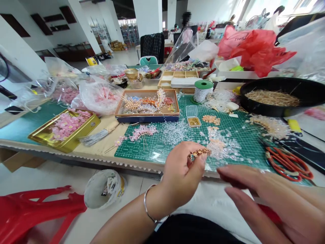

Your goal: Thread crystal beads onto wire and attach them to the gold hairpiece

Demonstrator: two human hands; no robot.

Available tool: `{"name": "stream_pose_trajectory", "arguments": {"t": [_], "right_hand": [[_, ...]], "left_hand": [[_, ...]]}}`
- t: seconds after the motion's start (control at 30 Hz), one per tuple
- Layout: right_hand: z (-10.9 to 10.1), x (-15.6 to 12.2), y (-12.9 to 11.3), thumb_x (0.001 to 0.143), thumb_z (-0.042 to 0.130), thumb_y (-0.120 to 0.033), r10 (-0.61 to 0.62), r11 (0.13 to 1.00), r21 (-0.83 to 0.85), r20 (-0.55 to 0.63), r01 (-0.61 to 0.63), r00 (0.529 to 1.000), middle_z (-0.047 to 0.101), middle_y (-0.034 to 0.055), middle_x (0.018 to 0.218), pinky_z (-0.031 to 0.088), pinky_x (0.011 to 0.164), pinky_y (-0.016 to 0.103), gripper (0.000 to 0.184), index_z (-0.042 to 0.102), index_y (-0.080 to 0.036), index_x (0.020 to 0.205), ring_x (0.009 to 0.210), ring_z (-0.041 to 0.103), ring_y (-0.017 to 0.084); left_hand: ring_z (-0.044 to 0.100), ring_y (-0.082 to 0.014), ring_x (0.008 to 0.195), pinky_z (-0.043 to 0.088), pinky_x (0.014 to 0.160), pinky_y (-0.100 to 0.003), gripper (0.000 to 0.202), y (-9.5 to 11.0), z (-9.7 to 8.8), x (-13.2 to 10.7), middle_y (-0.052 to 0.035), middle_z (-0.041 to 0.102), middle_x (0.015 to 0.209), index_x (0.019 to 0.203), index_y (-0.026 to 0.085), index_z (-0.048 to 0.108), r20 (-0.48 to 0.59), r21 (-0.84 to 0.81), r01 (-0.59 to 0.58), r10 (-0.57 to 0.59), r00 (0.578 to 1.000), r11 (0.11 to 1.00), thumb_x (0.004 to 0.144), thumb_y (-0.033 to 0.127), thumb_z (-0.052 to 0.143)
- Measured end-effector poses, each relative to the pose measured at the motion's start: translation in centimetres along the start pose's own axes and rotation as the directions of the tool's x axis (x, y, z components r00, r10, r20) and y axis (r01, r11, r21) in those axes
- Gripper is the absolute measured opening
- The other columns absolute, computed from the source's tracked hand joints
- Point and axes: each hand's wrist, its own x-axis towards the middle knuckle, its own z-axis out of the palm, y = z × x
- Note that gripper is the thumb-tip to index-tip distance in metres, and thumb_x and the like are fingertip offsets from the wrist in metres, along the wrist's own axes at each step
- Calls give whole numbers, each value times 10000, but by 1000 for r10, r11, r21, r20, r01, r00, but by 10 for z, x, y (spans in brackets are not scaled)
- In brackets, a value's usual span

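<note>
My left hand (183,169) is closed, with thumb and index finger pinching a small gold-coloured ornament piece (200,152) that has round, ring-like settings. A thin strand shows near its thumb tip. To its right, my right hand (269,196) is slightly blurred, its fingers stretched out and the thumb apart from them. Nothing shows between them. Beyond the hands, clear and peach petal-like pieces (219,145) and clear beads (175,132) lie on the green cutting mat (157,152). A small clear box of gold beads (194,122) stands open there, near peach flower pieces (211,119).
Red-handled pliers (289,164) and a black bowl of gold-coloured pins (254,106) are at the right. Left are a pink beaded ornament (143,131), a gold tin of pink flowers (88,123) and an ornament tray (175,106). A bin (95,189) stands below the table edge.
</note>
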Motion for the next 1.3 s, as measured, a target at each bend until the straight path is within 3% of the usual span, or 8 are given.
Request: {"name": "stream_pose_trajectory", "arguments": {"t": [0.1,0.3,0.57,0.7,0.97,1.03,1.2,1.3], "right_hand": [[6,17,-17,978,487,-478,-55,996,-78,-33,52,998,777,101,985,589,672,447,318,622,-227,1118,821,752,315],[21,30,-16,977,485,-387,141,961,219,127,-166,982,695,-13,703,518,556,309,220,618,-255,862,596,675,183],[25,33,-13,986,486,-423,223,823,462,271,-330,936,552,-30,613,440,519,259,353,547,-246,687,547,510,145],[27,30,-16,969,523,-495,240,643,649,333,-407,912,544,-4,725,486,598,261,361,573,-245,713,661,498,168],[31,19,-21,896,648,-555,233,246,784,523,-570,820,367,-44,630,358,508,215,459,488,-209,642,576,331,119],[30,19,-22,911,627,-559,223,307,785,490,-538,843,397,-41,618,356,508,220,466,492,-207,636,571,342,118],[26,23,-25,985,532,-474,163,658,695,246,-291,955,483,-28,584,382,513,235,465,500,-211,603,548,439,119],[25,24,-23,1005,506,-447,167,665,690,237,-287,957,599,-15,683,475,617,235,377,599,-235,709,654,569,138]], "left_hand": [[679,-180,917,575,809,-355,107,0,1,-1,-45,719,963,1035,216,617,-70,69,-103,108,992,992,934,223,583],[680,-208,1001,582,860,-380,255,-4,2,-8,-90,724,1061,1125,196,597,-44,158,-213,223,974,964,886,113,563],[683,-213,983,590,846,-374,284,-9,0,-10,-109,719,1073,1143,180,591,-54,197,-286,301,952,938,876,87,568],[686,-203,975,587,847,-361,260,-9,1,-11,-96,723,1049,1127,189,591,-54,167,-254,266,962,953,886,95,565],[696,-182,966,580,859,-320,203,-8,2,-10,-89,736,1029,1097,165,609,-107,106,-258,269,957,960,898,130,595],[698,-180,958,579,855,-309,189,-8,2,-10,-94,740,1015,1081,151,619,-125,109,-261,274,954,959,895,128,600],[706,-192,971,594,849,-334,240,-10,3,-11,-107,745,1035,1119,158,610,-125,166,-298,320,939,940,884,109,601],[709,-193,976,606,840,-346,268,-11,2,-11,-94,745,1053,1129,183,609,-146,210,-297,330,933,932,879,88,601]]}}
